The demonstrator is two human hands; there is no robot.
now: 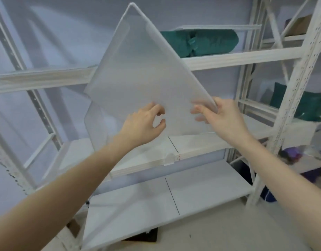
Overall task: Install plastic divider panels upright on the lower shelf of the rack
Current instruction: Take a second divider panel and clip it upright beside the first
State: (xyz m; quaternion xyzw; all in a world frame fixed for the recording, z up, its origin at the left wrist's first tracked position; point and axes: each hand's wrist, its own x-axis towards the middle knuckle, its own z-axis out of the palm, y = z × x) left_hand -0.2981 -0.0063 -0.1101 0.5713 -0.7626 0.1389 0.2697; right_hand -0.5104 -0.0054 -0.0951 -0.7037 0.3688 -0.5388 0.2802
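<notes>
A translucent white plastic divider panel [143, 73] is held up in front of the white rack, tilted like a diamond with one corner pointing up. My right hand [223, 118] grips its right-hand corner, thumb in front and fingers showing faintly through the plastic. My left hand [147, 124] is at the panel's lower edge with curled fingers, touching it. Another clear panel [96, 127] stands upright behind it on the middle shelf [201, 144]. The lower shelf [201, 191] is a white board with a thin black line across it. A further clear panel [109, 211] leans at the lower left.
White perforated rack uprights [290, 109] rise on the right and at the left. Green fabric bundles [210, 42] lie on the upper shelf and on the neighbouring rack [308, 104]. A small clear clip [169, 159] sits on the middle shelf's front edge. Dark items lie on the floor.
</notes>
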